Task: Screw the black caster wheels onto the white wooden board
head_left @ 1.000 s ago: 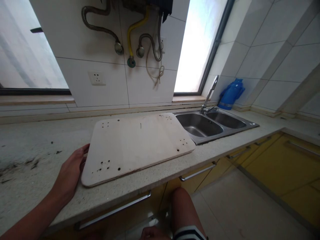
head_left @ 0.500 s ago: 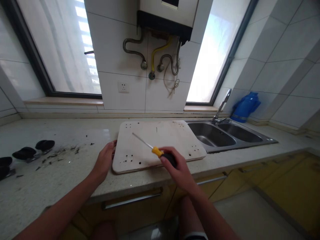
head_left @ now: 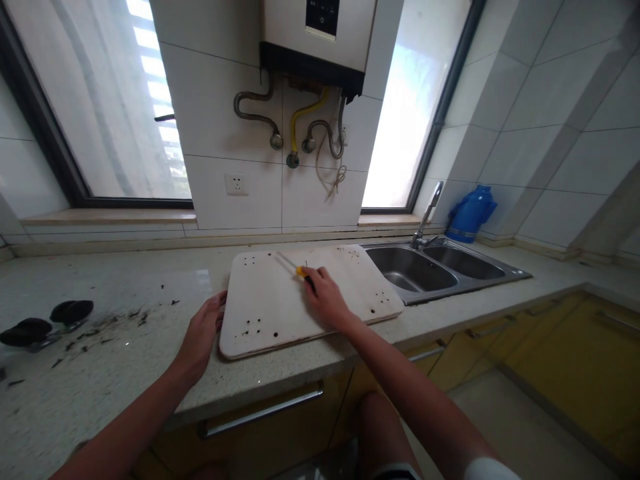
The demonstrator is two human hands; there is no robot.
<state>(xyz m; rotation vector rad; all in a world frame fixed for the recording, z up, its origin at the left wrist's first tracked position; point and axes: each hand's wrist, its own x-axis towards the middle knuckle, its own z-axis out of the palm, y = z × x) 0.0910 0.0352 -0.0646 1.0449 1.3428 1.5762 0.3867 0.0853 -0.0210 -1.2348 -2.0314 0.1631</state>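
A white board (head_left: pixel 280 297) with rounded corners and clusters of small holes near its corners lies flat on the counter. Its left edge is gripped by my left hand (head_left: pixel 201 331), whose fingertips are partly hidden at the edge. Above the board's middle, my right hand (head_left: pixel 324 293) is closed around a screwdriver (head_left: pixel 300 271) with a yellow and black handle. The metal shaft points to the upper left, with the tip near a hole at the board's far edge; whether it touches the surface I cannot tell.
Black rounded parts on metal brackets (head_left: pixel 73 311) and dark crumbs (head_left: pixel 107 328) lie on the counter at left. A double sink (head_left: pixel 410 273) with a faucet (head_left: pixel 427 217) adjoins the board's right side. Behind are a blue jug (head_left: pixel 470 215) and a wall-mounted heater (head_left: pixel 315 40) with hoses.
My right hand has moved forward and left with the screwdriver, taking the tip toward the board's far edge. My left hand stays at the left edge. The view has shifted slightly.
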